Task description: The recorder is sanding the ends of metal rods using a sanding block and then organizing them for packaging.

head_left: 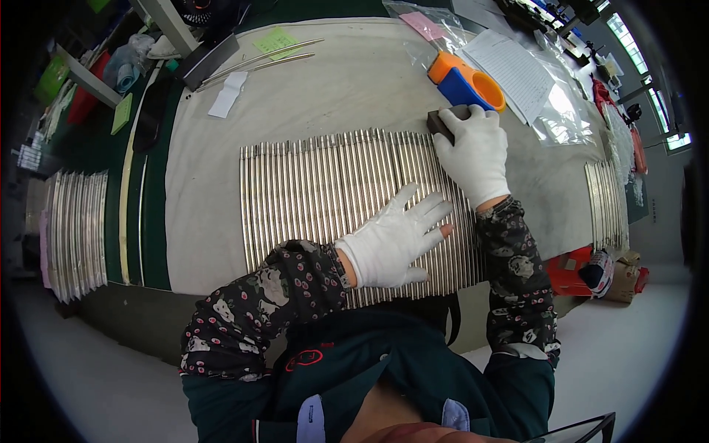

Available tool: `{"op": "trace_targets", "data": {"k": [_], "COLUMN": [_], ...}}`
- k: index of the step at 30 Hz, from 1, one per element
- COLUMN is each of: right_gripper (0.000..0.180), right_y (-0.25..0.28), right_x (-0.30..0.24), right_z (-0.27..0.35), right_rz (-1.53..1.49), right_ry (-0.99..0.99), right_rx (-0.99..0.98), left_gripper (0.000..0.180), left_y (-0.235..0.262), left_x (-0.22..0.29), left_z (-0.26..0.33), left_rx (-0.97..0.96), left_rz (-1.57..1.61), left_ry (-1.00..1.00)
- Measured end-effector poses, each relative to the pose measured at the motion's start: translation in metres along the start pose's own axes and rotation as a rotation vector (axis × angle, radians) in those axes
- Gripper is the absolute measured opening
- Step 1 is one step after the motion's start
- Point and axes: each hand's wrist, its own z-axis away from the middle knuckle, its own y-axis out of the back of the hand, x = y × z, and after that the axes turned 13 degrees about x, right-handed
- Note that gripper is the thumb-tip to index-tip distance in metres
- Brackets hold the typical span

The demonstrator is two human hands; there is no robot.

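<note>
A wide row of thin silvery metal rods (310, 184) lies side by side on the cloth-covered table, their ends pointing toward and away from me. My left hand (395, 240), in a white glove with one bare fingertip, rests flat across the rods with its fingers spread. Past the far right end of the row, my right hand (473, 155), also gloved in white, is closed around a small dark block (437, 124). Part of that block is hidden under the fingers.
An orange and blue tape dispenser (473, 83) stands just beyond my right hand, near written sheets (509, 70) and plastic bags. More rods (77, 229) are stacked at the left, and another bundle (605, 203) at the right. A few loose rods (284, 63) lie at the back.
</note>
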Motion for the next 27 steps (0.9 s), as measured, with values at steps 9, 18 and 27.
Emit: {"op": "trace_targets", "data": {"k": [9,18,27], "right_gripper": [0.036,0.034,0.036], "right_y": [0.008,-0.007,0.000], "right_x": [-0.025,-0.031,-0.018], "right_z": [0.008,0.014,0.006], "right_rz": [-0.198,-0.241,-0.229], "right_ry": [0.092,0.154,0.123], "right_rx": [0.079,0.109,0.025], "left_gripper": [0.071,0.069,0.070], "left_y": [0.001,0.006,0.007], "left_x": [0.000,0.002,0.003], "left_z": [-0.002,-0.005,-0.005], "left_rx": [-0.012,-0.081,-0.082], "left_rz": [-0.001,0.013,0.000], "left_ry": [0.019,0.059,0.049]}}
